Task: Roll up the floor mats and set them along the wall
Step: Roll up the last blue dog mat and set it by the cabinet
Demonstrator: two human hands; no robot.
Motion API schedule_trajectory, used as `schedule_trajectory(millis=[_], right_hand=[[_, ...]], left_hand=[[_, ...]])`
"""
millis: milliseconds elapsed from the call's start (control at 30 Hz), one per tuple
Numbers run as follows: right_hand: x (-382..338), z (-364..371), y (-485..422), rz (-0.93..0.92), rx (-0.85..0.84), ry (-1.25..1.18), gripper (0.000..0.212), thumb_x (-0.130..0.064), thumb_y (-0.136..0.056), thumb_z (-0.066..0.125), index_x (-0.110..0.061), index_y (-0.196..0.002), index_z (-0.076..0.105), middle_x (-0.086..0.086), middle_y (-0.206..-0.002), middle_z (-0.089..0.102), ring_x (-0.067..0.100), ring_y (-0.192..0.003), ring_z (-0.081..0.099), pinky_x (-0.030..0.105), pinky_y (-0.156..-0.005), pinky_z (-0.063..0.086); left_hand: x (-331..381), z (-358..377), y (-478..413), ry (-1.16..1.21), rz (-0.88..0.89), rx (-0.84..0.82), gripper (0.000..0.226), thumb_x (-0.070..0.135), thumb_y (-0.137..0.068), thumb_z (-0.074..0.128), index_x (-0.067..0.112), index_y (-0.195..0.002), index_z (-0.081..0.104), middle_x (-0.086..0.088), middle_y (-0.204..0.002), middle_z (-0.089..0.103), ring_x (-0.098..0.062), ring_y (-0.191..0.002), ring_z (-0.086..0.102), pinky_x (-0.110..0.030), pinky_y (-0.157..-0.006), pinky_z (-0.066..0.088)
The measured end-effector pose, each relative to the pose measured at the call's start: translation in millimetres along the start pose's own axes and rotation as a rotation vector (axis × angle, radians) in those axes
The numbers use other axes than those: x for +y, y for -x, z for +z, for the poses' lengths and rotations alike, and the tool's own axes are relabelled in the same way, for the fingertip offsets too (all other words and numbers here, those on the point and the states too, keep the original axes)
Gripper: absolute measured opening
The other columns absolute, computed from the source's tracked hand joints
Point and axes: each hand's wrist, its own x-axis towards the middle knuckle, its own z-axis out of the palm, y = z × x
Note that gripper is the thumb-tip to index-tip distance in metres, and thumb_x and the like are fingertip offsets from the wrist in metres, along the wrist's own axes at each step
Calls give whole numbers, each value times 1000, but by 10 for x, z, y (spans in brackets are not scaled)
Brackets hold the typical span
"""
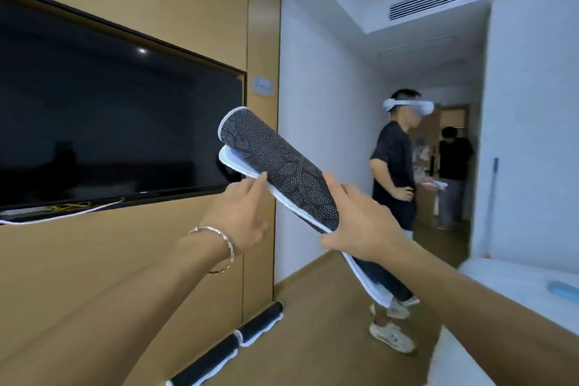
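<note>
A dark floor mat (279,163) with a white dotted backing and white edge is loosely rolled and held up in the air, tilted from upper left to lower right. My right hand (360,222) grips the roll around its middle. My left hand (241,207) touches the roll's loose white edge with extended fingers. The mat's lower end hangs below my right wrist. Two rolled dark mats (260,324) (203,363) lie end to end on the floor along the wooden wall.
A large dark television (109,116) is set in the wooden wall (94,260) on the left. A person wearing a headset (394,185) stands on the wooden floor ahead, another person behind in the doorway. A white bed (517,291) edges the right.
</note>
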Motion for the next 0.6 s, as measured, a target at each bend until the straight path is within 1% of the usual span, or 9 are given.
schedule_trajectory(millis=[33,100,167,233,300,367,433,533,600], right_hand=[[78,-83,84,20,2,-15,104,-40,-68,66,-32,-148,-1,3,-124,43,28,-106,51,36,-71,43],[171,-184,257,35,7,-52,102,-40,-63,66,-33,-145,6,2,-119,42,27,-103,51,40,-74,49],[170,-239,422,45,-14,-130,98,-41,-59,66,-36,-141,12,0,-115,40,25,-87,55,43,-73,52],[111,-256,551,68,-71,-173,98,-41,-61,67,-40,-141,10,-2,-110,43,22,-86,55,43,-75,51],[13,-245,625,54,-131,-163,99,-38,-66,68,-40,-144,7,-2,-111,47,21,-91,54,39,-76,49],[-122,-238,638,-9,-159,-122,99,-36,-69,68,-38,-146,6,-2,-111,46,20,-89,52,32,-67,43],[-270,-215,601,-101,-182,-64,101,-37,-68,69,-37,-147,5,-2,-115,46,20,-88,52,30,-63,37],[-458,-162,496,-208,-211,-35,103,-37,-66,70,-37,-146,5,-1,-121,47,22,-94,54,32,-68,42],[-587,-99,425,-288,-219,1,104,-36,-66,70,-39,-146,4,-3,-126,45,21,-100,53,34,-74,47]], left_hand=[[88,28,16,-41,94,38,81,29,-88,57,19,-151,6,-1,-144,31,-21,-130,29,-30,-106,28],[226,82,69,-60,205,106,93,29,-85,61,22,-150,-6,-2,-145,27,-20,-132,27,-28,-108,25],[293,157,146,-94,256,147,105,28,-78,69,24,-150,-8,-5,-142,28,-22,-130,30,-30,-107,28],[282,186,203,-171,301,173,117,29,-68,79,28,-148,-7,-9,-134,33,-25,-123,38,-34,-103,36],[214,135,252,-195,301,205,121,27,-59,85,28,-145,-1,-11,-126,39,-27,-113,45,-37,-95,45],[99,33,296,-250,303,289,119,26,-50,89,21,-144,16,-14,-125,43,-30,-113,48,-43,-86,51],[-39,-89,362,-374,267,325,115,38,-45,88,17,-141,29,-15,-126,46,-33,-117,48,-48,-78,51],[-276,-266,497,-542,242,264,107,55,-43,82,15,-133,40,-16,-125,52,-35,-118,52,-59,-91,40],[-455,-351,612,-621,281,204,88,65,-52,66,12,-121,49,-13,-123,56,-33,-118,53,-59,-97,36]])
